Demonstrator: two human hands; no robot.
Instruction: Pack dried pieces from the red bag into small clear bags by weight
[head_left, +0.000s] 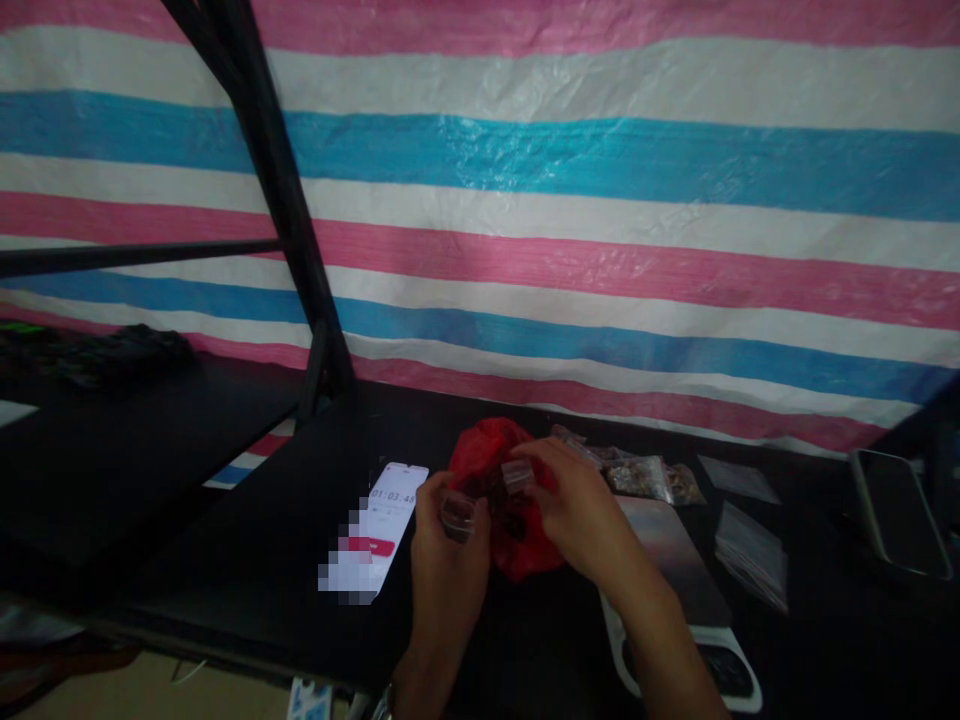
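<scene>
My left hand [450, 545] is closed around a small clear plastic bag [459, 516], whose mouth gapes upward between thumb and fingers. Pinched in my right hand [576, 500] is a small clear plastic piece [516, 475]; its exact kind is hard to make out. Both hands are over a red plastic bag [517, 552], which lies open on the black table with dark contents that I cannot identify. A digital scale [671, 560] with a metal plate sits under and beside my right forearm, which hides part of it.
Left of my hands lies a lit phone [394, 515] showing a timer. Filled clear packets [641, 478] lie behind the scale. Flat clear bags [752, 555] are to its right, and another phone [900, 515] stands near the right edge. A black metal frame [281, 190] rises at left before a striped sheet [600, 240].
</scene>
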